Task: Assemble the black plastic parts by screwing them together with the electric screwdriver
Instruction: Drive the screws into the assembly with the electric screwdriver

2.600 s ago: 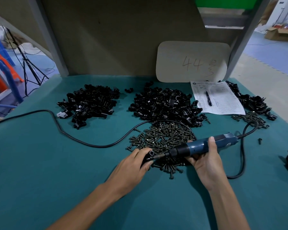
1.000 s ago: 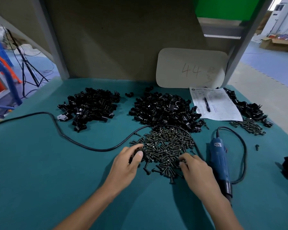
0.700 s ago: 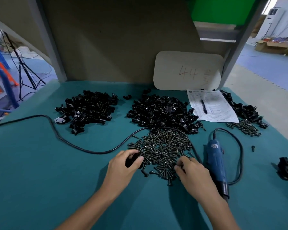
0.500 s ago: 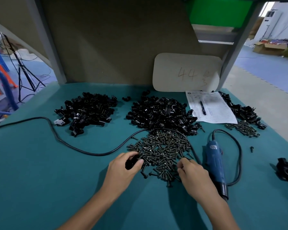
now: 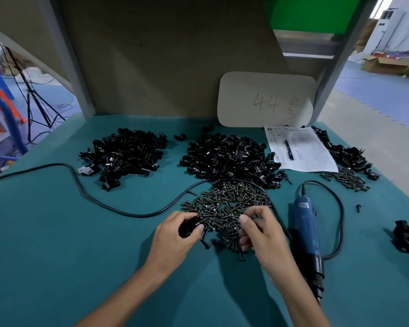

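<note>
- Three heaps of black plastic parts sit on the teal tabletop (image 5: 45,232): a left heap (image 5: 125,154), a middle heap (image 5: 227,156), and a right heap (image 5: 340,153) beside a paper sheet (image 5: 305,154) with a pen (image 5: 289,149) on it.
- A screw pile (image 5: 227,204) lies just in front of the middle heap, and a black cable (image 5: 118,207) curves round its far edge.
- The left hand (image 5: 172,239) grips a black part (image 5: 187,228) at the pile's near left edge.
- The right hand (image 5: 262,234) is curled over the pile, thumb and forefinger drawn together. Whether they pinch a screw cannot be told.
- The electric screwdriver (image 5: 305,230) lies on the tabletop just right of that hand.
- A pale board (image 5: 267,100) marked "44" leans on the brown back panel (image 5: 163,55).
- Beyond the tabletop are blue floor (image 5: 387,95), a tripod (image 5: 33,100) at left and a cardboard box (image 5: 383,64) at right.
</note>
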